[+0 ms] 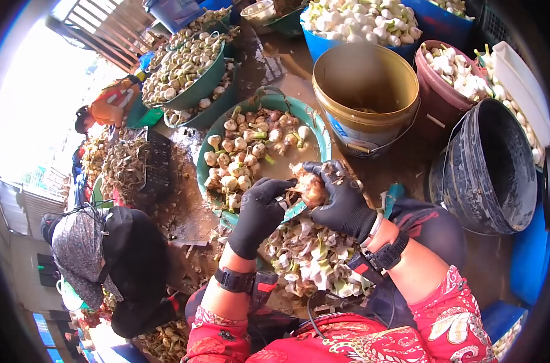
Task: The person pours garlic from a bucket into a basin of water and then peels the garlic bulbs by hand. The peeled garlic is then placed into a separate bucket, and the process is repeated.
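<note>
My right hand (341, 202), in a black glove, is wrapped round a brownish garlic bulb (310, 186) with ragged outer skin. My left hand (260, 209), gloved alike, is closed with its fingertips against the bulb's left side. A small pale edge shows by its fingers, too little to name. Both hands are above the near rim of a green tub (323, 142). Inside the tub several garlic bulbs (235, 160) lie in and beside muddy water, some with short green stems. Below my hands is a heap of peeled garlic skins (311, 257).
An upright yellowish bucket (365, 81) stands beyond the tub. A black bucket (487, 166) leans at the right. White bulbs fill a blue tub (359, 21) and a reddish bucket (450, 66). A person in a black cap (132, 248) sits at left; another person in orange (111, 103) is farther off.
</note>
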Demonstrator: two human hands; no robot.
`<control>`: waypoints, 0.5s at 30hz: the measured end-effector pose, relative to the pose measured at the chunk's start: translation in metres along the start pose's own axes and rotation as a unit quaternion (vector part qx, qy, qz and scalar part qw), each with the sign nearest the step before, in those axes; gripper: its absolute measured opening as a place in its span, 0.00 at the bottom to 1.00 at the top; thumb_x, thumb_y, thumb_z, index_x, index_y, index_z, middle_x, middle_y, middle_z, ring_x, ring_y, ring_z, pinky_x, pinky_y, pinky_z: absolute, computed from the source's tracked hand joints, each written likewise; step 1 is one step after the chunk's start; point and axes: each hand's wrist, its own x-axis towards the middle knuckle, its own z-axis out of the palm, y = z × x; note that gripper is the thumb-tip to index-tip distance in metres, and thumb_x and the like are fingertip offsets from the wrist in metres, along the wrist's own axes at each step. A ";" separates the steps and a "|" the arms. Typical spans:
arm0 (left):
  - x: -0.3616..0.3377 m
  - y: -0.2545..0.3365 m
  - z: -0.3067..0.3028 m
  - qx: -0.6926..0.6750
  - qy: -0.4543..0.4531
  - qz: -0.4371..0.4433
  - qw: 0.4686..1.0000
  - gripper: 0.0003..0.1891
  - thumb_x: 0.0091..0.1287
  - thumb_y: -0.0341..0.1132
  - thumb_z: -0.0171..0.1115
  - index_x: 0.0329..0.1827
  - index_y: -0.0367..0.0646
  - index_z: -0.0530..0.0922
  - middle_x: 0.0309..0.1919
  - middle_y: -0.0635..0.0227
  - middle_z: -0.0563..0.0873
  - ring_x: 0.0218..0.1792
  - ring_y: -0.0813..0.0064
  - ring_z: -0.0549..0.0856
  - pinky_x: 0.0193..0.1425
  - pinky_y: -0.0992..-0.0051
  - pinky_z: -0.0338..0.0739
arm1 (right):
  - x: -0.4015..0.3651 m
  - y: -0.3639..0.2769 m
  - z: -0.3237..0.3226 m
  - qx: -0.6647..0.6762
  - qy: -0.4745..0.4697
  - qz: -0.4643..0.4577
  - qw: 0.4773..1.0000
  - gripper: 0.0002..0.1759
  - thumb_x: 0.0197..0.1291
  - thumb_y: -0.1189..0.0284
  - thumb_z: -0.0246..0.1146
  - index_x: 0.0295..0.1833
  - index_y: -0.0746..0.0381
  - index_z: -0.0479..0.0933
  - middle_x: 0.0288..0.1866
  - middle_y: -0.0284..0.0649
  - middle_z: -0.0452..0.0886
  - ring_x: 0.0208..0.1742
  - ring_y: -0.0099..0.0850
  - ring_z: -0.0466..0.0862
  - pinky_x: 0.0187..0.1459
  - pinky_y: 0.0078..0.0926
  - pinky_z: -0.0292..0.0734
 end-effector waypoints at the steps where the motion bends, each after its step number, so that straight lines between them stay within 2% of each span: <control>1: 0.001 0.000 -0.002 0.139 -0.019 0.035 0.990 0.13 0.58 0.21 0.64 0.46 0.36 0.81 0.37 0.71 0.85 0.37 0.79 0.82 0.45 0.78 0.76 | 0.001 0.000 -0.002 0.003 0.001 0.000 1.000 0.37 0.37 0.69 0.67 0.60 0.59 0.69 0.52 0.53 0.72 0.54 0.49 0.73 0.56 0.41 0.70; 2: 0.003 0.000 -0.001 0.117 0.005 0.021 0.993 0.10 0.57 0.21 0.64 0.42 0.38 0.83 0.33 0.69 0.85 0.35 0.79 0.82 0.42 0.78 0.76 | 0.002 0.000 -0.005 -0.022 -0.014 -0.030 0.999 0.37 0.37 0.69 0.67 0.60 0.59 0.70 0.51 0.52 0.72 0.54 0.49 0.73 0.56 0.41 0.70; 3: 0.002 0.002 -0.002 -0.032 0.024 -0.057 0.998 0.07 0.58 0.21 0.62 0.39 0.38 0.83 0.31 0.69 0.84 0.35 0.80 0.82 0.42 0.80 0.76 | 0.002 0.002 -0.007 -0.049 -0.029 -0.061 0.997 0.36 0.37 0.69 0.66 0.59 0.59 0.70 0.51 0.52 0.72 0.53 0.49 0.73 0.56 0.41 0.70; 4: 0.004 0.006 -0.010 -0.157 0.025 -0.106 0.982 0.05 0.60 0.23 0.61 0.38 0.37 0.82 0.30 0.68 0.84 0.33 0.78 0.82 0.39 0.78 0.76 | 0.001 0.005 -0.007 -0.059 0.000 -0.098 0.993 0.33 0.37 0.70 0.66 0.57 0.59 0.72 0.50 0.51 0.72 0.52 0.48 0.74 0.55 0.40 0.71; 5: 0.005 0.008 -0.020 -0.280 0.026 -0.154 0.947 0.04 0.62 0.26 0.60 0.38 0.36 0.81 0.29 0.67 0.84 0.31 0.77 0.82 0.37 0.77 0.77 | 0.000 0.007 -0.011 -0.058 0.000 -0.097 0.994 0.33 0.37 0.70 0.66 0.57 0.59 0.72 0.50 0.51 0.72 0.52 0.48 0.74 0.55 0.40 0.71; 6: 0.004 -0.005 -0.021 -0.274 0.046 -0.084 0.957 0.04 0.62 0.27 0.61 0.37 0.36 0.80 0.28 0.66 0.84 0.32 0.78 0.83 0.37 0.78 0.77 | 0.000 0.009 -0.015 -0.008 0.001 -0.078 0.997 0.32 0.37 0.72 0.66 0.56 0.60 0.72 0.49 0.51 0.72 0.51 0.46 0.75 0.55 0.39 0.71; 7: 0.001 -0.027 -0.021 -0.272 0.046 -0.083 0.958 0.04 0.62 0.27 0.61 0.37 0.36 0.80 0.28 0.66 0.84 0.32 0.78 0.83 0.37 0.78 0.77 | 0.000 0.009 -0.020 0.042 0.003 -0.059 0.997 0.31 0.37 0.73 0.65 0.55 0.61 0.73 0.47 0.50 0.73 0.50 0.45 0.75 0.54 0.38 0.72; 8: -0.004 -0.051 -0.019 -0.250 0.017 -0.134 0.959 0.06 0.62 0.27 0.62 0.40 0.35 0.79 0.31 0.66 0.85 0.35 0.77 0.83 0.40 0.78 0.77 | -0.002 0.012 -0.019 0.142 0.007 0.005 0.990 0.33 0.37 0.75 0.69 0.55 0.64 0.72 0.46 0.45 0.75 0.48 0.35 0.77 0.53 0.31 0.73; 9: -0.010 -0.063 -0.017 -0.227 -0.014 -0.185 0.956 0.09 0.61 0.28 0.63 0.43 0.34 0.79 0.34 0.67 0.86 0.37 0.77 0.82 0.43 0.79 0.77 | -0.001 0.016 -0.018 0.142 0.010 0.004 0.990 0.33 0.37 0.75 0.69 0.55 0.64 0.72 0.46 0.45 0.75 0.48 0.35 0.77 0.53 0.31 0.73; 10: -0.018 -0.059 -0.006 0.176 -0.042 -0.067 0.981 0.14 0.62 0.29 0.63 0.49 0.33 0.76 0.38 0.65 0.85 0.39 0.77 0.82 0.45 0.77 0.77 | 0.000 0.020 -0.016 0.299 -0.005 0.067 0.952 0.34 0.36 0.75 0.71 0.56 0.65 0.71 0.47 0.43 0.75 0.48 0.31 0.77 0.53 0.29 0.73; 11: -0.022 -0.065 0.004 0.188 -0.032 0.008 0.982 0.17 0.61 0.29 0.65 0.51 0.34 0.75 0.42 0.66 0.84 0.39 0.76 0.83 0.47 0.77 0.77 | 0.001 0.020 -0.017 0.447 -0.020 0.127 0.885 0.37 0.35 0.76 0.73 0.56 0.66 0.70 0.48 0.40 0.76 0.48 0.26 0.77 0.52 0.26 0.74; 12: -0.025 -0.071 0.014 0.033 -0.020 -0.040 0.998 0.17 0.62 0.30 0.64 0.52 0.33 0.75 0.41 0.65 0.84 0.39 0.75 0.83 0.47 0.77 0.77 | 0.002 0.018 -0.019 0.478 -0.032 0.158 0.864 0.41 0.33 0.75 0.77 0.59 0.65 0.68 0.50 0.38 0.75 0.49 0.23 0.75 0.52 0.24 0.75; 13: -0.023 -0.041 0.021 -0.122 -0.007 -0.088 0.989 0.17 0.62 0.31 0.63 0.52 0.33 0.75 0.41 0.65 0.84 0.39 0.75 0.84 0.47 0.77 0.77 | 0.001 0.019 -0.016 0.478 -0.031 0.159 0.863 0.41 0.33 0.75 0.77 0.59 0.65 0.68 0.50 0.38 0.75 0.49 0.23 0.75 0.52 0.24 0.75; 15: -0.016 0.002 0.016 -0.296 -0.011 -0.165 0.941 0.16 0.65 0.36 0.61 0.51 0.34 0.76 0.40 0.65 0.84 0.40 0.77 0.83 0.46 0.78 0.77 | -0.001 0.018 -0.009 0.455 0.004 0.155 0.877 0.44 0.33 0.75 0.78 0.60 0.65 0.66 0.49 0.38 0.75 0.49 0.25 0.76 0.52 0.24 0.75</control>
